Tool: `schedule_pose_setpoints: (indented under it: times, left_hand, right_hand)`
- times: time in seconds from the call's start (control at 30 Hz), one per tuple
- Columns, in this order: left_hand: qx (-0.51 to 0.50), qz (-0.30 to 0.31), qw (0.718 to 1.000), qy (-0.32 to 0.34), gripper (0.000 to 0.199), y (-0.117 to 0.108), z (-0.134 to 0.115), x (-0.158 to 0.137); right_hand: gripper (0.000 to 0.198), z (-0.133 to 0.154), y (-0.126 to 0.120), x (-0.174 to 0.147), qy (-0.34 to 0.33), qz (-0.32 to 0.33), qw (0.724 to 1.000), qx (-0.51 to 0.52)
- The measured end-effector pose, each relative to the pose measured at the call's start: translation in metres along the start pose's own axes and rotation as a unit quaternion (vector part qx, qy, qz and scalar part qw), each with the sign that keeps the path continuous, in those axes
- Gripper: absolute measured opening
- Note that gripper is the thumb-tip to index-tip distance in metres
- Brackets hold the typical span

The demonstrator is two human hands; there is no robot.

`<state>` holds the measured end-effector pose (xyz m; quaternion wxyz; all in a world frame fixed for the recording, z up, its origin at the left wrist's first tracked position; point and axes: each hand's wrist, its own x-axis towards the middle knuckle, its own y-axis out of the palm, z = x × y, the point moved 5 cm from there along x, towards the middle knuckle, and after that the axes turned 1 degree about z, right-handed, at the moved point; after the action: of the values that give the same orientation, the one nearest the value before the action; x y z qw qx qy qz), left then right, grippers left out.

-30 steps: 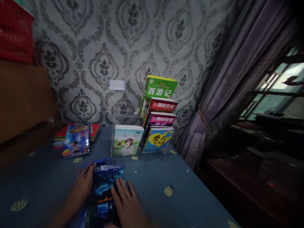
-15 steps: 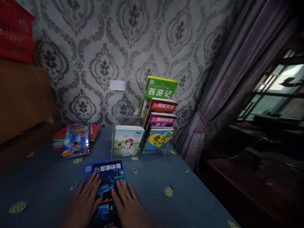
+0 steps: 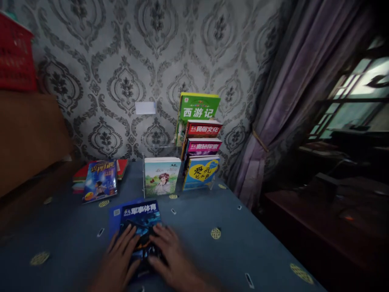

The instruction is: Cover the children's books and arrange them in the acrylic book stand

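Flat on the table lies a dark blue book (image 3: 142,217) with white Chinese lettering across its top. My left hand (image 3: 121,255) rests on its left side, fingers stretched out and a little apart. On the cover's right side lies my right hand (image 3: 170,251), also open, its fingers angled inward. A second, brighter blue cover (image 3: 114,221) with a small square code shows from under the book's left edge. Both hands hide much of the lower cover.
Behind the book, a clear acrylic rack (image 3: 144,176) holds a pale green book (image 3: 161,176), a blue-and-yellow book (image 3: 200,172) and several stepped up behind. A book pile (image 3: 100,182) lies left. A cardboard box (image 3: 27,138) with a red basket (image 3: 15,56) borders the left; a curtain (image 3: 267,121) hangs right.
The view has turned slightly. My hands have slid a little down the cover, and the right hand now slants more across it. The books in the rack have not changed.
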<state>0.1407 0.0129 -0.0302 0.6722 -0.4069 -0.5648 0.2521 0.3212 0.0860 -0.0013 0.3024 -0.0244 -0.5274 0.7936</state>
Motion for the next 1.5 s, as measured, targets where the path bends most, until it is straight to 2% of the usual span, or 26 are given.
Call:
schedule_pose_setpoints:
  times: [0.1, 0.17, 0.27, 0.43, 0.57, 0.8, 0.97, 1.1, 1.2, 1.3, 1.5]
  left_hand:
    - [-0.083, 0.084, 0.992, -0.052, 0.037, -0.009, 0.003, 0.021]
    - [-0.14, 0.115, 0.98, -0.088, 0.039, -0.009, 0.008, 0.041]
    - [-0.207, 0.136, 0.963, -0.109, 0.042, 0.003, 0.018, 0.071]
    - [-0.248, 0.159, 0.952, -0.084, 0.051, 0.025, 0.024, 0.106]
    - [-0.276, 0.173, 0.945, -0.04, 0.055, 0.021, 0.01, 0.111]
    - [-0.29, 0.195, 0.937, 0.004, 0.053, -0.001, -0.015, 0.094]
    - [-0.272, 0.162, 0.949, -0.002, 0.05, 0.005, -0.007, 0.095]
    - [-0.243, 0.132, 0.96, -0.042, 0.047, 0.014, 0.008, 0.103]
    - [-0.235, 0.136, 0.96, -0.065, 0.05, 0.016, 0.012, 0.111]
    - [-0.235, 0.15, 0.957, -0.075, 0.053, 0.016, 0.01, 0.118]
    - [-0.242, 0.134, 0.953, -0.128, 0.047, 0.017, 0.011, 0.122]
  right_hand:
    - [0.038, -0.004, -0.016, -0.003, 0.034, -0.085, 0.994, 0.068]
    - [0.036, -0.009, -0.017, -0.002, 0.036, -0.098, 0.989, 0.101]
    - [0.035, -0.016, -0.016, 0.002, 0.046, -0.103, 0.983, 0.144]
    - [0.035, -0.023, -0.017, 0.006, 0.071, -0.089, 0.974, 0.197]
    - [0.037, -0.029, -0.017, 0.011, 0.091, -0.073, 0.957, 0.266]
    - [0.034, -0.032, -0.018, 0.015, 0.086, -0.089, 0.937, 0.328]
    - [0.03, -0.032, -0.017, 0.011, 0.1, -0.091, 0.94, 0.312]
    - [0.027, -0.039, -0.017, 0.018, 0.089, -0.111, 0.949, 0.28]
    - [0.03, -0.049, -0.021, 0.035, 0.059, -0.122, 0.969, 0.208]
    - [0.034, -0.061, -0.024, 0.058, 0.034, -0.102, 0.985, 0.137]
    - [0.036, -0.082, -0.022, 0.089, 0.001, -0.074, 0.993, 0.088]
